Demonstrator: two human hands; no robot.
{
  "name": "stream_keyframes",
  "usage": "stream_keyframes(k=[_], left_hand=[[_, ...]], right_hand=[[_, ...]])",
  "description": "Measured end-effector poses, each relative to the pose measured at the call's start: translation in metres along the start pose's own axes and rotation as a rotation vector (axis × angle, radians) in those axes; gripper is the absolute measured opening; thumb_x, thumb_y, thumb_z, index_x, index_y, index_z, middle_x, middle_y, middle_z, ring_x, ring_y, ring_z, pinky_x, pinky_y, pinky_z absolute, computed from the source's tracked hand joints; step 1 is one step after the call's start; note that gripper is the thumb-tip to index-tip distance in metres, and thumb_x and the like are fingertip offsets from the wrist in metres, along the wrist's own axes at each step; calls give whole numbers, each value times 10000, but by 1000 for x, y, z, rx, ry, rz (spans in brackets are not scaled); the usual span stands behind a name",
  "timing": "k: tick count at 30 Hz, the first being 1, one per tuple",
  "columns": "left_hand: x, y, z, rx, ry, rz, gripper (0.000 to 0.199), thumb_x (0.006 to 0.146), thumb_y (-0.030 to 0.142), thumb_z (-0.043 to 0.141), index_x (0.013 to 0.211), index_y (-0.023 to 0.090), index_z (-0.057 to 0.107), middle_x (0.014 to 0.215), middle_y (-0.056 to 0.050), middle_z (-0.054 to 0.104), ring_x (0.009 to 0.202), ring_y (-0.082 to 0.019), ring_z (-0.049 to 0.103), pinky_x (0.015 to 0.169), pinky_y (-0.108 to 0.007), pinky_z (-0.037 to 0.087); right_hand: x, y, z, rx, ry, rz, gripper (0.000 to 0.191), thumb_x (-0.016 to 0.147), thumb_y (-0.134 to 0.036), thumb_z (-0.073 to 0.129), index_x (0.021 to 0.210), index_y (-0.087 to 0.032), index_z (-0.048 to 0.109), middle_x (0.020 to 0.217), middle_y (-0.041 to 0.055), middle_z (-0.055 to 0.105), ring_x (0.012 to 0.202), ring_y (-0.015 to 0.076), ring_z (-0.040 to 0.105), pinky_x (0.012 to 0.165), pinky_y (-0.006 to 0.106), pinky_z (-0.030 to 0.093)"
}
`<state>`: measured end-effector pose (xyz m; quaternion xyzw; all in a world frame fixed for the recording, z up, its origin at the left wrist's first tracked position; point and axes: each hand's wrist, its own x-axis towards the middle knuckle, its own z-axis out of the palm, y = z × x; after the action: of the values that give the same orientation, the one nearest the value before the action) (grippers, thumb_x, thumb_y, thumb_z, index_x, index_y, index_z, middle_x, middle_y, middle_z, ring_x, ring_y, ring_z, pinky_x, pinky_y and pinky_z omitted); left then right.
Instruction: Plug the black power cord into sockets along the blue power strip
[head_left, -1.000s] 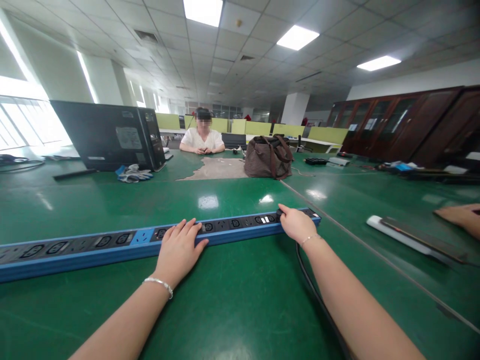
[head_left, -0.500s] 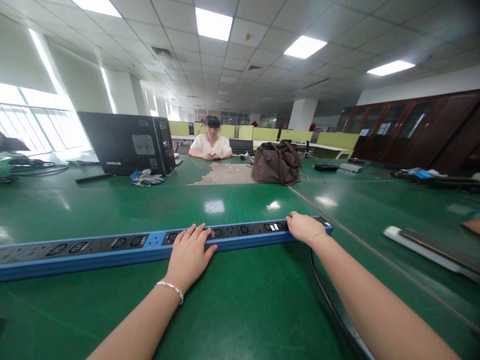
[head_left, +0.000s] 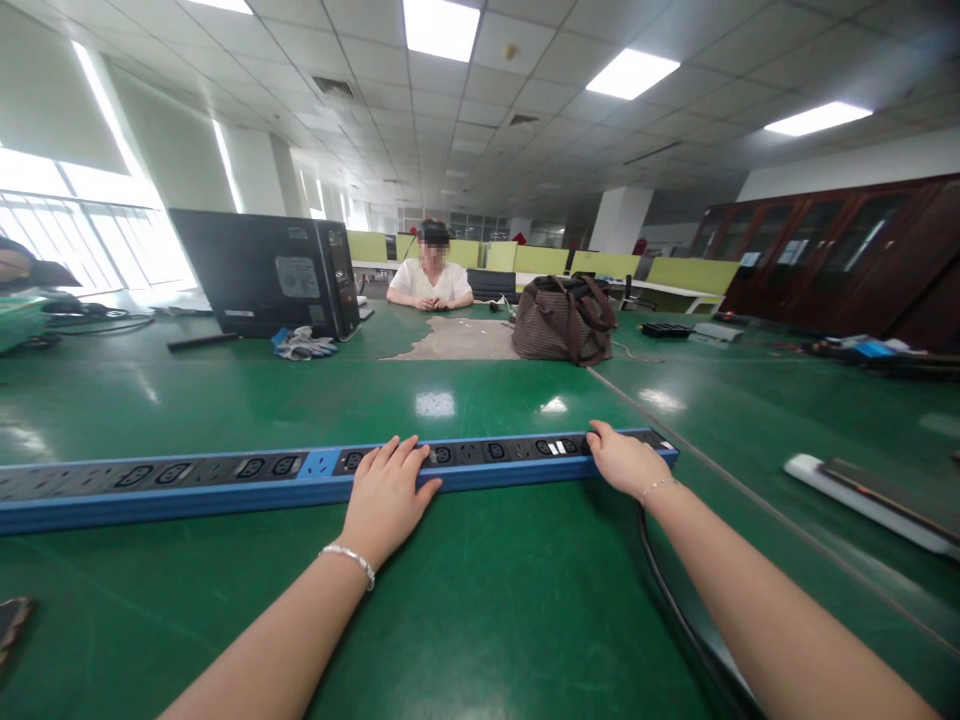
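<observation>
A long blue power strip [head_left: 495, 475] with a black face and rows of sockets lies across the green table, running out of view on the left. My left hand [head_left: 386, 495] is laid over its middle, fingers across the sockets and thumb along the near side. Close to the strip's right end, my right hand [head_left: 626, 462] grips it from above, its fingertips partly hidden on the far side. A black cable [head_left: 660, 580] runs from beneath that hand toward the lower right, partly covered by my forearm.
Far back stand a black computer case [head_left: 262, 275] and a brown bag [head_left: 562, 320], with gloves [head_left: 304, 343] by the case. A person [head_left: 431, 280] sits across the table. At right lies a white bar-shaped object [head_left: 862, 505]; a dark object's corner [head_left: 13, 625] shows at lower left.
The view has shifted slightly, so the scene sits a little further right. Both hands keep their places on the power strip. A dark object's corner has entered at lower left.
</observation>
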<state>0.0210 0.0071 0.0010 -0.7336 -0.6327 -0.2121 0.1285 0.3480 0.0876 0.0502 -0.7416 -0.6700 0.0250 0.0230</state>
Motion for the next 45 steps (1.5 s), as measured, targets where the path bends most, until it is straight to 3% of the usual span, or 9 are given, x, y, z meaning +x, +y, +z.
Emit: stream_keyframes(k=[5,11,15,24,33,37,39,41,45], left_hand=[[0,1,-1,-4,7,-5,394,844,406,505,1186,224,576,1320,-65,560,1259,-271,457,1049,-453,332],[0,1,-2,4,9,2,391,842,403,511,1177,214,581,1315,-67,563,1245,-273,469,1025,-451,356],[1,1,-2,13,11,2,389,847,407,503,1177,216,579,1317,-61,562,1245,-272,467,1020,-451,358],[1,-3,2,15,9,13,412,851,431,483,1190,214,573,1313,-76,563,1247,-288,463,1027,-476,339],[1,-2,0,17,5,20,413,849,440,482,1182,213,572,1310,-77,564,1240,-287,469,1020,-468,341],[1,-2,1,17,13,28,411,847,440,487,1177,210,574,1306,-79,566,1232,-290,474,1012,-465,345],[1,-2,1,18,18,32,414,843,443,490,1177,213,574,1303,-79,568,1228,-288,475,1010,-464,347],[1,-3,2,27,18,30,413,842,445,491,1176,217,574,1300,-78,571,1228,-284,476,1012,-460,346],[1,-3,2,39,17,23,409,849,442,479,1178,219,574,1299,-76,573,1226,-280,480,1014,-456,345]], right_hand=[[4,-2,-5,-36,-86,-68,461,925,-320,231,1216,-125,531,1136,192,640,1038,275,624,891,408,431],[-9,-8,0,-55,63,8,493,922,-365,249,1313,-163,472,1073,200,668,989,319,645,850,467,442],[-11,-3,9,83,128,20,478,923,-378,271,1314,-217,493,1087,148,680,992,289,647,862,409,448],[-6,4,12,243,167,-9,422,900,-371,356,1209,-204,588,1153,82,664,1045,242,616,876,318,447],[-1,8,19,295,191,-35,372,879,-358,388,1127,-209,623,1091,93,678,992,247,621,861,338,448],[-4,14,0,536,265,30,339,854,-336,431,1060,-174,646,871,85,687,754,199,625,806,346,477],[-6,22,-14,627,277,52,440,911,-353,285,1190,-169,571,634,20,617,505,134,530,685,314,506],[-6,30,-24,818,269,68,457,912,-366,292,1233,-152,539,481,-41,488,387,102,405,601,286,500],[0,39,-17,770,298,127,413,870,-353,405,1183,-144,575,663,27,620,496,119,505,576,261,484]])
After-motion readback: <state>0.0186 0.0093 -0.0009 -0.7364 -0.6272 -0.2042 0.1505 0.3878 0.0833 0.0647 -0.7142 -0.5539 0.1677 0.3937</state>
